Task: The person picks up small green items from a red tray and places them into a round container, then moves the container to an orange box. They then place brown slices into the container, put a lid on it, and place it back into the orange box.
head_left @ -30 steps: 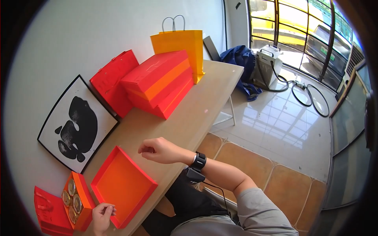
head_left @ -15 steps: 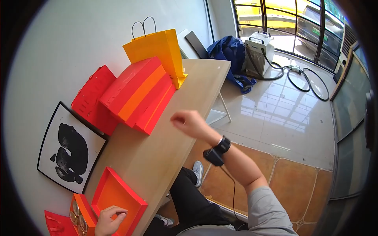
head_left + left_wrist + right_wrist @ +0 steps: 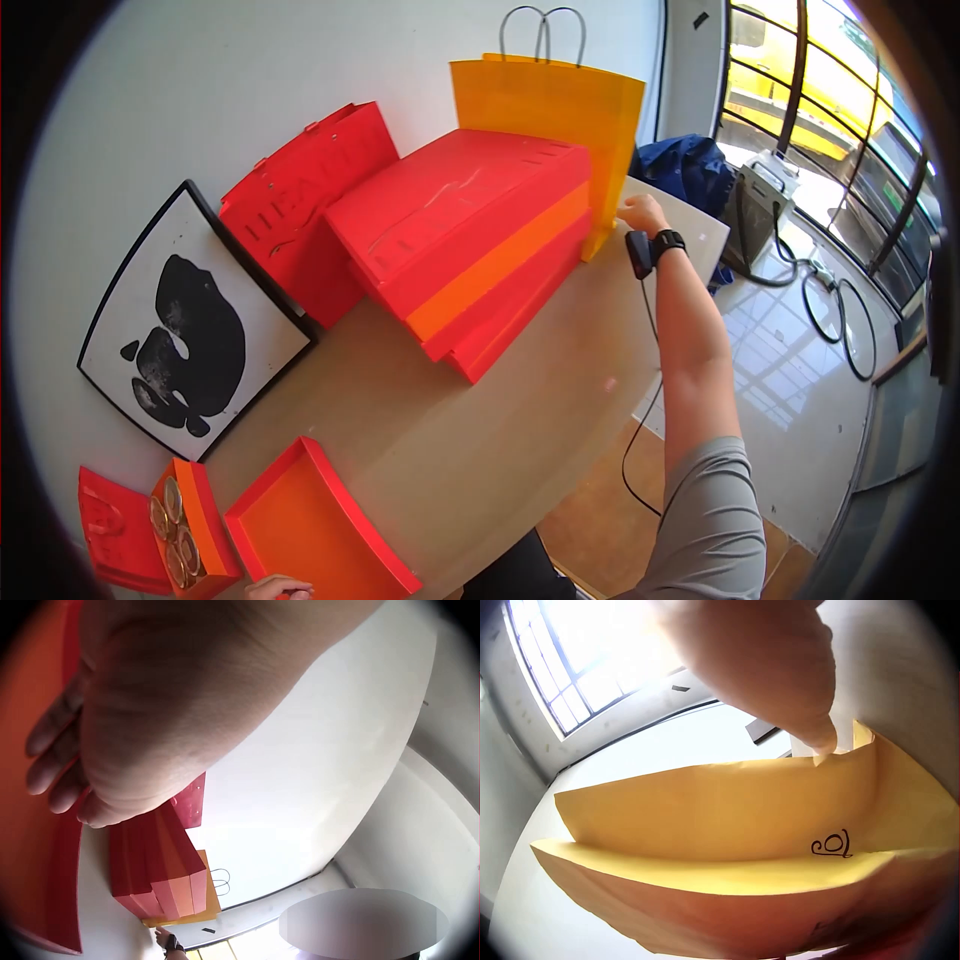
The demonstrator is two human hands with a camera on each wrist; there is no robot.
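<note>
My right hand (image 3: pixel 645 212) is at the lower right side of the yellow paper bag (image 3: pixel 545 105), its fingers partly hidden. In the right wrist view, a fingertip of that hand (image 3: pixel 761 664) meets the edge of the yellow bag (image 3: pixel 720 802), which looks pinched there. My left hand (image 3: pixel 280 588), loosely curled and holding nothing, is over the near edge of the orange tray with red sides (image 3: pixel 310 530). The left wrist view shows this hand (image 3: pixel 165 705) with its fingers hanging beside the tray (image 3: pixel 30 825).
Stacked red and orange boxes (image 3: pixel 470 200) stand left of the yellow bag, near a red bag (image 3: pixel 310 200). A framed black-and-white picture (image 3: pixel 195 330) leans on the wall. An orange box (image 3: pixel 207 530) with several round tins and another red bag (image 3: pixel 120 530) are at the near left.
My right hand has moved forward and away from me, from above the table to the yellow bag. My left hand remains near the tray. The head view has shifted.
</note>
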